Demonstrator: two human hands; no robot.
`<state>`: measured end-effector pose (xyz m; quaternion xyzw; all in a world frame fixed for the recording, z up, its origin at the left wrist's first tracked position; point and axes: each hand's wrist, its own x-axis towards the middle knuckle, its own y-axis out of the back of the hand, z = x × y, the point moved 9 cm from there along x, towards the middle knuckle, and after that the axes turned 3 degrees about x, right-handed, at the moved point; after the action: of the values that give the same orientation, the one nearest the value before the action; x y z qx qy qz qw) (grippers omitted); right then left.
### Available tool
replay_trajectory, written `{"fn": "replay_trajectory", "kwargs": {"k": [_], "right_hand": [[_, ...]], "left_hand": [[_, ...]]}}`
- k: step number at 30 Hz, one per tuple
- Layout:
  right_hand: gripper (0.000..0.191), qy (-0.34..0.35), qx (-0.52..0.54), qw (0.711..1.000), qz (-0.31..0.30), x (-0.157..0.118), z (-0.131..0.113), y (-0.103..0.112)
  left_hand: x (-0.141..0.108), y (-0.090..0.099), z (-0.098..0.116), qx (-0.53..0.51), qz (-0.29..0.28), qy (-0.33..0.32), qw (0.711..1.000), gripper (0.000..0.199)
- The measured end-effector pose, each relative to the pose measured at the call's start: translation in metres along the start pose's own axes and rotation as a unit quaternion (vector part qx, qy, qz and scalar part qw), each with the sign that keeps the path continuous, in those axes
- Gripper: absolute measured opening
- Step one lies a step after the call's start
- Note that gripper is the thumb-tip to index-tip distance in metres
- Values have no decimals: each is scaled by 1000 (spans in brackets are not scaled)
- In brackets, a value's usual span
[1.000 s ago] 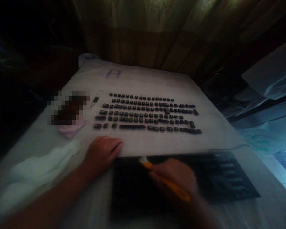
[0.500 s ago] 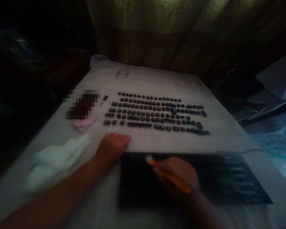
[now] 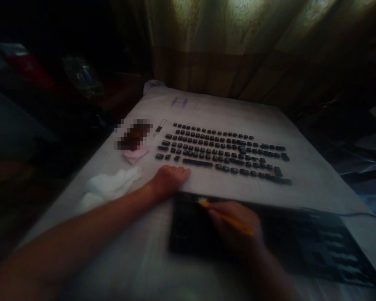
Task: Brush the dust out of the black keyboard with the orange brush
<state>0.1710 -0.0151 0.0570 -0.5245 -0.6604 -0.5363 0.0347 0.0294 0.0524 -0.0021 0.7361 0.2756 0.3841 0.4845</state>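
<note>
My right hand is closed around a brush with an orange handle and pale bristles. The bristles touch, or hover just over, the upper left part of a black keyboard base. My left hand rests on the sheet at the base's upper left corner, its fingers curled together; whether anything is under them is hidden. Beyond both hands, loose black keycaps lie in rows, with a long spacebar in the nearest row.
A white cloth and a pink cloth lie to the left on the pale sheet. Near them are a blurred-out brown item and a small thin tool. A cable runs off the base to the right. A curtain hangs behind.
The view has turned left, so the scene sits further right. The brush is still in my right hand, its bristles slightly nearer the base's top edge.
</note>
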Motion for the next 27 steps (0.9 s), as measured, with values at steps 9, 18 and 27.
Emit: {"fn": "replay_trajectory", "kwargs": {"k": [9,18,27], "right_hand": [[28,-1,8,1000,16,1,3,7],[22,-7,52,999,1,0,-2,0],[15,-6,112,993,25,7,-7,1]], "left_hand": [[8,-6,1,8,3,-21,1000,18],[0,-5,-4,2,26,7,1000,18],[-1,1,-7,-15,42,18,999,15]]}}
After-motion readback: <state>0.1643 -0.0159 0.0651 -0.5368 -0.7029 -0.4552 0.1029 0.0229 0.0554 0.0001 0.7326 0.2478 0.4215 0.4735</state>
